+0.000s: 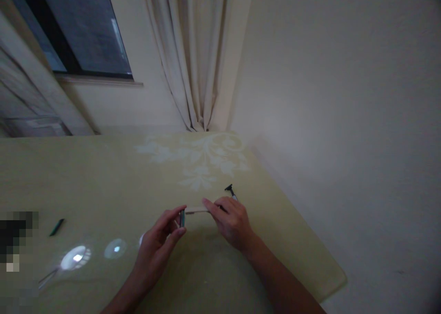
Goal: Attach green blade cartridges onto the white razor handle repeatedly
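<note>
Between the thumb and fingers of my left hand (159, 240) is a small dark, flat piece (182, 218), held upright by its edges. My right hand (231, 219) pinches a thin, pale stick-like object (197, 210), whose left end meets or nearly meets the small piece. What the stick is cannot be made out. Just behind my right hand lies a black razor-like tool (229, 189), its handle partly hidden by the fingers.
The hands are over a yellow-green table (103, 176) with a pale leaf pattern. A dark green strip (57, 227) and a thin wire-like item (48, 277) lie at the left. Curtains (196, 52), a window and a wall stand behind.
</note>
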### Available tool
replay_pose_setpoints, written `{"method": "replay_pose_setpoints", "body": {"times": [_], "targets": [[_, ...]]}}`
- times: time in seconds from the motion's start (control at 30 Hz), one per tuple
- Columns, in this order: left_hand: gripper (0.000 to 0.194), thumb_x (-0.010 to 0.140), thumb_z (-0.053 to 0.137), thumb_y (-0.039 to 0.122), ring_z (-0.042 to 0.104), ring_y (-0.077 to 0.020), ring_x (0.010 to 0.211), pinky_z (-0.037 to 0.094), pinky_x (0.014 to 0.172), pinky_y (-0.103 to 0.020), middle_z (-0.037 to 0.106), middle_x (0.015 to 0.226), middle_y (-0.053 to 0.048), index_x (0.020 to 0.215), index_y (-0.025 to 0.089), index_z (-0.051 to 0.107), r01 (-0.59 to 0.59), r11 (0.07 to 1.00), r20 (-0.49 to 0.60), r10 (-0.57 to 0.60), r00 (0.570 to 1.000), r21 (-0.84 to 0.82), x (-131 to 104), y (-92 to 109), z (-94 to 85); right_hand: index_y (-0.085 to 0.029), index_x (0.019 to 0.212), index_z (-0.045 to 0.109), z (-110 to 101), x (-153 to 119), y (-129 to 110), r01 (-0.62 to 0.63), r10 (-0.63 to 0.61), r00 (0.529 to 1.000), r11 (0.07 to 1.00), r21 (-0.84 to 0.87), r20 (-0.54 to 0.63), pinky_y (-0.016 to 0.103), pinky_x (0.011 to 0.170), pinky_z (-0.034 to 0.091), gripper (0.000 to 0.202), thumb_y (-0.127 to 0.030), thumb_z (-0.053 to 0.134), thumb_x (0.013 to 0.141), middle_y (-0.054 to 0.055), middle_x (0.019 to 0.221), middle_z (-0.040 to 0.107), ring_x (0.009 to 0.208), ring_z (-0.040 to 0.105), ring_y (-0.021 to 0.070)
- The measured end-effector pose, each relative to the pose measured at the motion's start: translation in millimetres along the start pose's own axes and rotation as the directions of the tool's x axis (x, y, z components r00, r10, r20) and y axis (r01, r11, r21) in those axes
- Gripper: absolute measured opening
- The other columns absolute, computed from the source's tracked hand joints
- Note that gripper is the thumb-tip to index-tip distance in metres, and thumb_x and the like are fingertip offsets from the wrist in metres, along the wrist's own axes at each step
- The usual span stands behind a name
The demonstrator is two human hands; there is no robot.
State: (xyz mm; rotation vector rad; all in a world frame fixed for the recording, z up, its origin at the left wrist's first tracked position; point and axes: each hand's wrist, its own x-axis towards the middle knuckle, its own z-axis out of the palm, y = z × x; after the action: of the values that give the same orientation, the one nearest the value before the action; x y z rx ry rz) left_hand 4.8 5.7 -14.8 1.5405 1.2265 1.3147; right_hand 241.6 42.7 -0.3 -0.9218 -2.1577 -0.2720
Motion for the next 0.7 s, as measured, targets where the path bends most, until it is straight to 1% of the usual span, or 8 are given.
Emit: {"method": "replay_pose_setpoints", "body": {"times": [0.07,0.13,0.27,0.33,0.43,0.5,0.63,0.7], "targets": [[0.039,0.093,0.075,0.038,0.068,-0.0165,0.078,0.055,0.068,-0.023,0.071,0.091,-0.002,0.13,0.027,0.077,-0.012,1.0,0.009,0.012,1.0,-0.001,-1,2,0.2,-0.018,0.129,0.075,1,-1,0,-0.022,0.022,1.0,1.0,-0.012,0.001,0.031,0.068,0.044,0.027,-0.018,0.057,0.109,0.005,0.082,0.066,0.075,0.058,0.0179],[0.039,0.093,0.075,0.037,0.068,-0.0161,0.077,0.055,0.069,-0.023,0.07,0.089,-0.001,0.131,0.027,0.076,-0.014,1.0,0.02,0.014,1.0,0.006,-1,1,0.3,-0.018,0.131,0.074,3,-1,-4,0.016,-0.016,1.0,1.0,-0.004,0.024,0.031,0.067,0.043,0.028,-0.017,0.056,0.109,0.004,0.083,0.067,0.074,0.058,0.0179],[0.039,0.094,0.073,0.036,0.071,-0.0188,0.089,0.057,0.077,-0.026,0.074,0.106,-0.005,0.132,0.027,0.075,-0.003,1.0,0.035,0.002,0.999,0.019,-1,-4,0.3,-0.017,0.133,0.072,0,0,-9,0.118,-0.119,0.992,0.993,0.014,0.035,0.032,0.068,0.042,0.031,-0.014,0.051,0.11,0.004,0.083,0.068,0.074,0.058,0.0172],[0.039,0.094,0.073,0.037,0.07,-0.018,0.085,0.056,0.075,-0.025,0.073,0.102,-0.004,0.132,0.027,0.075,0.003,1.0,0.035,-0.004,0.999,0.025,0,-5,0.5,-0.016,0.133,0.072,-3,1,-5,0.108,-0.107,0.994,0.994,-0.014,0.024,0.032,0.069,0.043,0.031,-0.014,0.049,0.111,0.004,0.083,0.068,0.075,0.058,0.0174],[0.04,0.093,0.074,0.038,0.068,-0.017,0.079,0.055,0.071,-0.024,0.071,0.092,-0.002,0.131,0.026,0.075,0.005,1.0,0.032,-0.006,0.999,0.024,0,-4,1.0,-0.016,0.13,0.073,-4,1,2,0.053,-0.053,0.999,0.996,-0.069,0.002,0.031,0.069,0.043,0.029,-0.016,0.051,0.111,0.005,0.082,0.067,0.076,0.058,0.0176],[0.039,0.093,0.074,0.038,0.067,-0.0171,0.078,0.055,0.071,-0.024,0.071,0.09,-0.002,0.131,0.026,0.075,0.007,1.0,0.036,-0.007,0.999,0.019,-1,-4,1.3,-0.017,0.13,0.073,-2,1,2,0.055,-0.055,0.998,0.996,-0.07,0.006,0.031,0.068,0.042,0.028,-0.016,0.053,0.111,0.005,0.082,0.067,0.075,0.058,0.0173],[0.04,0.094,0.074,0.037,0.07,-0.0191,0.087,0.057,0.076,-0.026,0.074,0.106,-0.005,0.133,0.027,0.074,0.029,0.999,0.061,-0.03,0.998,0.014,-2,-6,1.3,-0.018,0.134,0.071,0,0,-5,0.124,-0.122,0.992,0.992,-0.032,0.039,0.032,0.068,0.041,0.031,-0.014,0.051,0.111,0.004,0.082,0.068,0.073,0.057,0.0168],[0.041,0.095,0.073,0.037,0.069,-0.0195,0.088,0.056,0.077,-0.027,0.073,0.104,-0.004,0.134,0.027,0.074,0.036,0.999,0.063,-0.037,0.997,0.016,-2,-8,1.0,-0.018,0.134,0.071,-2,0,-4,0.122,-0.121,0.992,0.992,-0.037,0.024,0.032,0.068,0.041,0.031,-0.014,0.05,0.111,0.004,0.082,0.068,0.073,0.057,0.0169]]}}
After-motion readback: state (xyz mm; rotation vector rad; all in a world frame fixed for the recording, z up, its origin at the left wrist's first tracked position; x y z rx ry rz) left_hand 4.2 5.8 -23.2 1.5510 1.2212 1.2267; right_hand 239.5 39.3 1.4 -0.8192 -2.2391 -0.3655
